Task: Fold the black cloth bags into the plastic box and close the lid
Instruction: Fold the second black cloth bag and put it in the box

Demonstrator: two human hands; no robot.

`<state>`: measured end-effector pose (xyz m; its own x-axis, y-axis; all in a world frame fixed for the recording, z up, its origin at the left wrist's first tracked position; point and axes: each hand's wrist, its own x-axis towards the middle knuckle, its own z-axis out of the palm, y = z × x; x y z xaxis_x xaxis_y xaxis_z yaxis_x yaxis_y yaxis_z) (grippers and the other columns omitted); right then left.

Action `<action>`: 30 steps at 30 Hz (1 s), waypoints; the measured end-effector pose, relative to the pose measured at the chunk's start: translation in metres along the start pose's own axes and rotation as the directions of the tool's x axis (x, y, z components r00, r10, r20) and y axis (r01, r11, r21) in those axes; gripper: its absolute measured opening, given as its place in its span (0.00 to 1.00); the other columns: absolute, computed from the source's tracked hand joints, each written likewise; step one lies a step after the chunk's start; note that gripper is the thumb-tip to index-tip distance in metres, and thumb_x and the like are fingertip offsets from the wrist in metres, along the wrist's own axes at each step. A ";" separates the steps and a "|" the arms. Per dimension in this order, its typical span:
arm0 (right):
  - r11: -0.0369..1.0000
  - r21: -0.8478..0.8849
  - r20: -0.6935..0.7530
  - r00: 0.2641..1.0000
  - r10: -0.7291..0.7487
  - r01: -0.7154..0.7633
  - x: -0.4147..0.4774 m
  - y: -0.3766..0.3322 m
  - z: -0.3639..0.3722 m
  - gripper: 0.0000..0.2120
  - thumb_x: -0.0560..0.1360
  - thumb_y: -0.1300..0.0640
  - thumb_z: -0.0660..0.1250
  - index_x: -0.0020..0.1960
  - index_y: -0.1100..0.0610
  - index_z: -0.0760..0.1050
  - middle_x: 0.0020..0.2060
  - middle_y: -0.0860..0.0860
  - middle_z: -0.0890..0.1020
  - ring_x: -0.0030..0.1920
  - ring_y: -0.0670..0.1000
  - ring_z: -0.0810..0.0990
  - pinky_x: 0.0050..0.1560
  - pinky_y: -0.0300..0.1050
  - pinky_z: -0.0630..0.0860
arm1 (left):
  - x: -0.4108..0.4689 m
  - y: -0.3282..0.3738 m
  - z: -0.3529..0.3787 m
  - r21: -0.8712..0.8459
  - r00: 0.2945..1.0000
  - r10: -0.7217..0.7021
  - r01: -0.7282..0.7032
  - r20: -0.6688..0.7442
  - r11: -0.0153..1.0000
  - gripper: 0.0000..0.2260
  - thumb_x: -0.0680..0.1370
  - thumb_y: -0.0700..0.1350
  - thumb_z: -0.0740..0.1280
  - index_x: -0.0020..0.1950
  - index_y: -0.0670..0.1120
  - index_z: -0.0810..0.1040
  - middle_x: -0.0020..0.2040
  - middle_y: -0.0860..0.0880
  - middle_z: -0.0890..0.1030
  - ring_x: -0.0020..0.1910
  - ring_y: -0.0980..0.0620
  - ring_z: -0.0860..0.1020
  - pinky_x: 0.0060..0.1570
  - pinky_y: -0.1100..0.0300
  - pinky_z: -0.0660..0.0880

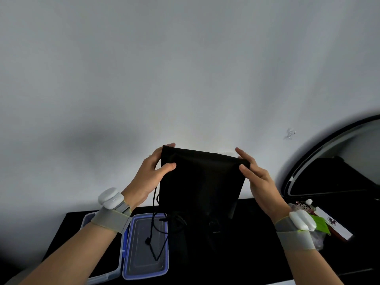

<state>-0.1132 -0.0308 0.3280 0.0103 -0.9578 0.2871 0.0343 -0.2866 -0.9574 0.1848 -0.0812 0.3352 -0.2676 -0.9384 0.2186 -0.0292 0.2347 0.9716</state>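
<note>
Bag: black cloth bag (202, 182) held up above the table (257, 243), drawstring (154, 229) dangling.
Left hand (153, 173): pinches upper left corner.
Right hand (258, 177): pinches upper right corner.
Box: plastic box (102, 272) open, lid (145, 243) beside it.

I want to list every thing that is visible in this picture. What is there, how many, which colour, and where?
cloth bag: one, black, held up in front of the wall by its top corners
cord: one, black, hanging from the bag's left side over the box
plastic box: one, clear with blue rim, open, on the table at lower left
table: one, black, bottom
wall: one, white, behind
hook: one, clear, on the wall at right
curved frame: one, black, far right
packets: a few, green, white and red, on the table at right
wristbands: two, grey with white units
left hand: pinches the bag's left corner
right hand: pinches the bag's right corner
</note>
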 end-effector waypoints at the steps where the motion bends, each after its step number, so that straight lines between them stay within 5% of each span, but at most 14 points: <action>1: 1.000 0.000 0.030 1.000 -0.002 0.002 0.000 0.000 0.000 0.16 0.78 0.54 0.64 0.61 0.59 0.82 0.73 0.45 0.72 0.74 0.47 0.68 0.72 0.46 0.63 | 0.000 0.000 0.001 -0.012 1.000 -0.015 0.015 -0.013 1.000 0.16 0.79 0.42 0.67 0.65 0.57 0.76 0.61 0.56 0.81 0.62 0.58 0.78 0.57 0.66 0.75; 5: 0.998 -0.051 0.076 0.996 0.038 -0.034 -0.002 0.000 0.006 0.18 0.76 0.54 0.67 0.65 0.56 0.78 0.63 0.53 0.81 0.68 0.53 0.76 0.68 0.46 0.71 | -0.002 0.004 0.004 -0.047 0.997 -0.065 0.063 -0.051 0.997 0.12 0.81 0.47 0.65 0.64 0.52 0.77 0.55 0.56 0.84 0.56 0.56 0.81 0.53 0.63 0.76; 12: 0.982 -0.135 0.033 0.990 0.140 -0.134 0.000 0.004 0.012 0.12 0.75 0.55 0.68 0.56 0.58 0.81 0.51 0.50 0.87 0.54 0.49 0.84 0.53 0.39 0.77 | -0.003 0.002 0.008 0.019 0.994 -0.103 0.104 -0.027 0.994 0.09 0.82 0.56 0.60 0.59 0.65 0.76 0.56 0.63 0.82 0.57 0.64 0.79 0.60 0.63 0.73; 18: 0.985 -0.025 -0.170 0.972 0.162 -0.169 0.009 0.007 0.022 0.10 0.82 0.54 0.63 0.53 0.55 0.81 0.47 0.49 0.87 0.51 0.50 0.84 0.51 0.43 0.80 | -0.004 -0.002 0.008 -0.020 0.987 -0.144 0.146 0.072 0.989 0.10 0.81 0.58 0.58 0.62 0.67 0.71 0.61 0.68 0.77 0.61 0.68 0.74 0.62 0.67 0.68; 25: 0.934 0.177 -0.310 0.884 0.351 -0.309 0.022 0.003 0.026 0.13 0.82 0.48 0.63 0.57 0.56 0.80 0.50 0.54 0.86 0.50 0.52 0.85 0.47 0.43 0.80 | -0.004 -0.027 0.006 0.060 0.947 -0.233 0.225 0.223 0.972 0.24 0.78 0.63 0.62 0.73 0.58 0.69 0.67 0.60 0.76 0.69 0.58 0.72 0.73 0.52 0.66; 27: 0.897 0.175 -0.303 0.845 0.441 -0.406 0.028 0.004 0.023 0.15 0.82 0.48 0.62 0.59 0.57 0.79 0.50 0.53 0.85 0.48 0.50 0.83 0.42 0.40 0.79 | -0.004 -0.033 0.010 0.067 0.945 -0.248 0.239 0.213 0.969 0.23 0.79 0.60 0.62 0.74 0.57 0.69 0.67 0.60 0.76 0.68 0.58 0.73 0.72 0.52 0.66; 30: 0.774 0.276 -0.243 0.738 0.630 -0.570 0.030 0.008 0.020 0.21 0.82 0.45 0.61 0.63 0.61 0.77 0.52 0.57 0.85 0.50 0.55 0.83 0.50 0.47 0.77 | -0.002 -0.037 0.016 0.033 0.948 -0.267 0.266 0.172 0.963 0.19 0.81 0.56 0.63 0.72 0.58 0.70 0.65 0.60 0.78 0.64 0.59 0.76 0.69 0.55 0.70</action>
<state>-0.0923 -0.0618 0.3300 -0.2136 -0.8920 -0.3984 0.2968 0.3292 -0.8964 0.1711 -0.0838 0.2973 -0.4116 -0.9088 -0.0681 -0.1313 -0.0148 0.9912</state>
